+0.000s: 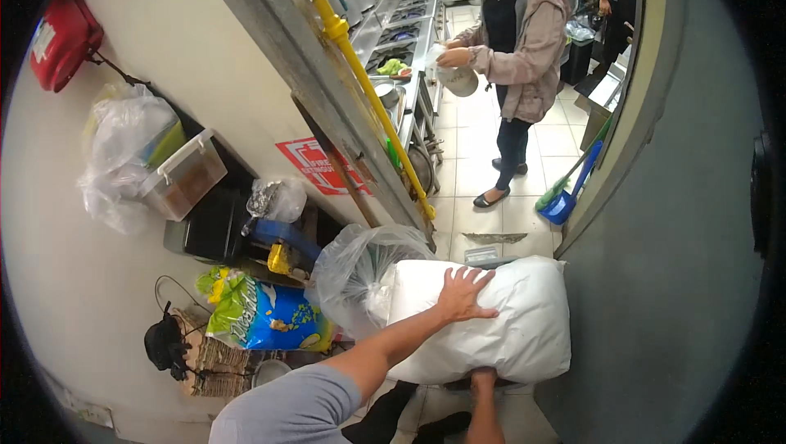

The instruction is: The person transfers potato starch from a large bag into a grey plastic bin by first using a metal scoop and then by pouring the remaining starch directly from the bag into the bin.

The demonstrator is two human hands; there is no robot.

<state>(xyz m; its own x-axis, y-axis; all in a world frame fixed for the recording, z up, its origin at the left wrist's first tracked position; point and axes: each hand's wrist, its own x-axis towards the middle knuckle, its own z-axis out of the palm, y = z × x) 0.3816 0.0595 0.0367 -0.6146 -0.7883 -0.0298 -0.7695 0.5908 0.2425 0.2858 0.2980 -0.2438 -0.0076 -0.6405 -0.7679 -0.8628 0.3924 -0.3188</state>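
Note:
A large, plump white sack (524, 313) lies across the doorway in front of me, its surface creased. My left hand (468, 295) rests on top of it, fingers spread wide and open. At the sack's near lower edge is my right hand (484, 377), tucked partly under it. The sack hides those fingers, so their grip does not show. A clear plastic bag (360, 268) touches the sack's left side.
Along the left wall stand a blue and green printed bag (278, 313), stacked cardboard (217, 362) and a plastic box (187, 174). A grey door (655, 280) borders the right. Beyond the doorway, a person (524, 51) holds a whitish bag (457, 75) beside stoves; a blue dustpan (560, 207) leans nearby.

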